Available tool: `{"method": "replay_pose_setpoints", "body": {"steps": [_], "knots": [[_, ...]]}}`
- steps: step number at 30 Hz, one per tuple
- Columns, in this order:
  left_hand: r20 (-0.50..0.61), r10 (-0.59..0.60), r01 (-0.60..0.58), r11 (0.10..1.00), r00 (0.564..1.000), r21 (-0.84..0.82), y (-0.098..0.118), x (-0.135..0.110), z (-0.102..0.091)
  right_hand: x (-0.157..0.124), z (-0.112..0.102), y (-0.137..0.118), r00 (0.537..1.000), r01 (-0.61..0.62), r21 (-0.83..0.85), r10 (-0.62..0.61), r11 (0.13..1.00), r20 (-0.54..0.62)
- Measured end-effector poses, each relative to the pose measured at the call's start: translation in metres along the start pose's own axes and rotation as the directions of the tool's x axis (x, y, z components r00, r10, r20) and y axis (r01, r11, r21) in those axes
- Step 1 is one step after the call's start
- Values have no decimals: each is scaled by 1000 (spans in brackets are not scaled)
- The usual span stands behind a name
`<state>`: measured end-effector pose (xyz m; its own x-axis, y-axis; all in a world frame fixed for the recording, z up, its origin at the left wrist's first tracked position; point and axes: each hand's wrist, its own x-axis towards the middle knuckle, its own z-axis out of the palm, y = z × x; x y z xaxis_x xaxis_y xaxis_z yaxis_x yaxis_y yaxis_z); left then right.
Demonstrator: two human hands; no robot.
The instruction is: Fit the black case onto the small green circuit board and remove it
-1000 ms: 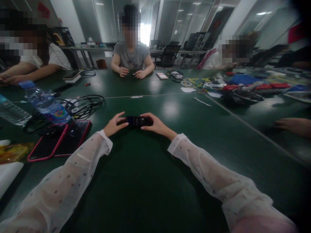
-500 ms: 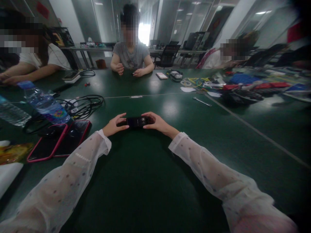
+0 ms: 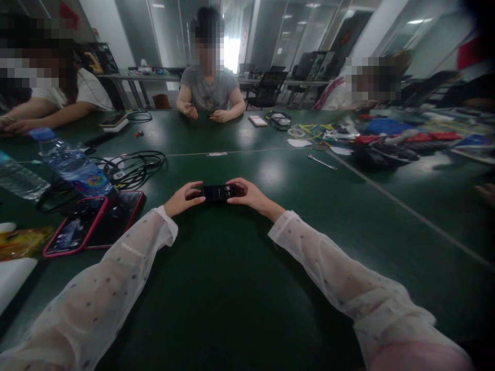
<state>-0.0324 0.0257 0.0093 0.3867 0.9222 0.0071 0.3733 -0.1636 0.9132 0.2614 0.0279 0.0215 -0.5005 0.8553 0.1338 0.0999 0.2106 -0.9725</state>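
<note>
A small black device, flat and oblong like a phone, lies crosswise on the dark green table straight ahead of me. My left hand grips its left end with thumb and fingers curled round it. My right hand holds the right end the same way. Both arms reach forward in sheer white dotted sleeves.
At my left lie two red-edged phones, a water bottle, a second bottle and a coil of black cables. A metal tool and a heap of coloured items are at the right. Three people sit round the table.
My hands and the device have shifted very slightly away from me. A hand that lay on the table at the far right has withdrawn almost out of view.
</note>
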Motion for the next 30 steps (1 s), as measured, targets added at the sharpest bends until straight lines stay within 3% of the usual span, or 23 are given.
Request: {"method": "replay_pose_setpoints", "body": {"steps": [19, 26, 30], "knots": [[21, 25, -25, 999, 999, -21, -7, 3, -1, 0, -1, 0, 1000, 8, -9, -8, 1000, 18], [64, 38, -33, 996, 997, -79, 1, 1, -2, -1, 1, -2, 1000, 5, -12, -5, 1000, 26], [17, 20, -19, 997, 1000, -72, 4, 0, 0, -1, 3, -2, 1000, 13, -32, -12, 999, 21]]}}
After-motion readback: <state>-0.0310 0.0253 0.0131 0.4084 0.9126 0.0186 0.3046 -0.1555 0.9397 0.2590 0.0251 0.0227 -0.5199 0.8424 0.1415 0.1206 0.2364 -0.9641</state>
